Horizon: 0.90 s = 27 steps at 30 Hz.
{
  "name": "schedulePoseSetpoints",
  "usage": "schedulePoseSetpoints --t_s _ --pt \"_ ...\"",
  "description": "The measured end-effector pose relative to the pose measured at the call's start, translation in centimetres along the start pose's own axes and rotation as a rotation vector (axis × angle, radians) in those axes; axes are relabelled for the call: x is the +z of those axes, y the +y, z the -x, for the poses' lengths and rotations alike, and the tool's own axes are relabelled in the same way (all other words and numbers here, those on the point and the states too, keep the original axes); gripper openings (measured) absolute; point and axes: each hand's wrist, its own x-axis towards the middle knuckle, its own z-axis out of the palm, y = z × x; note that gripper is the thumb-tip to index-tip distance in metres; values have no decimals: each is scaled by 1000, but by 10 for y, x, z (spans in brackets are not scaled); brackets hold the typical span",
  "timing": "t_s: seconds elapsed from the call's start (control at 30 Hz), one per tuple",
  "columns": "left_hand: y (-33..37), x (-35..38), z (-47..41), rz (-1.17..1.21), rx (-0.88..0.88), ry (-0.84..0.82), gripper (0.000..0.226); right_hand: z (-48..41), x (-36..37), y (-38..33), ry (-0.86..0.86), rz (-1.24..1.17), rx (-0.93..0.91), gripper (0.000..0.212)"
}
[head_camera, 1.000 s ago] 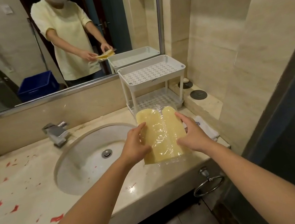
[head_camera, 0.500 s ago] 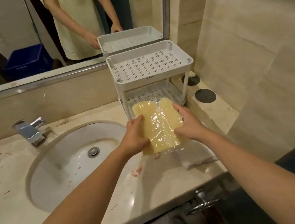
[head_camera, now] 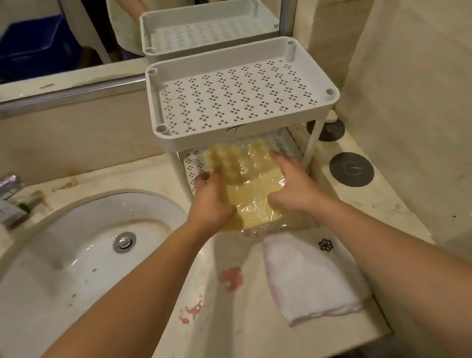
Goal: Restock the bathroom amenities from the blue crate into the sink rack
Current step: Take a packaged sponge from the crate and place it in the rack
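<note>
**Packet lined up with the rack's lower shelf**

I have the wrapped yellow packet in both hands, and its long axis runs straight away from me into the sink rack. The far end is already under the rack's top tray and over the lower shelf. The near end sticks out of the rack's front, above the desk.

My left hand grips the packet's edge on the side of the rack that faces the basin. My right hand grips the opposite edge, on the rack's wall side. Both sets of fingers are curled round the packet's sides; how far they reach underneath I cannot see.

The hands sit level with each other at the rack's front opening, so neither one leads. The packet lies ahead of my fingers, not beside them. I judge the coming move to be a plain forward slide along that axis, with both hands letting go once the near end clears the rack's front legs. The packet looks close to the width between those legs, so I would hold it square.

The blue crate shows only in the mirror, left of the rack's reflection.
</note>
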Motion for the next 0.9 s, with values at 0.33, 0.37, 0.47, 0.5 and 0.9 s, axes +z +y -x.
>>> schedulePoseSetpoints --t_s 0.33,0.37,0.47,0.5,0.9 --pt "-12 4 -54 -13 -38 111 87 -67 15 10 -11 41 -16 101" --pt "-12 4 -58 0 -44 134 86 -73 17 9 4 44 -29 100" --pt "-13 8 -70 41 -107 222 84 -91 23 11 35 58 -50 98" --pt "-13 11 -73 54 -111 247 83 -94 25 12 40 54 -47 98" --pt "-13 19 -112 -261 -228 244 75 -127 39 10 -31 44 -95 90"
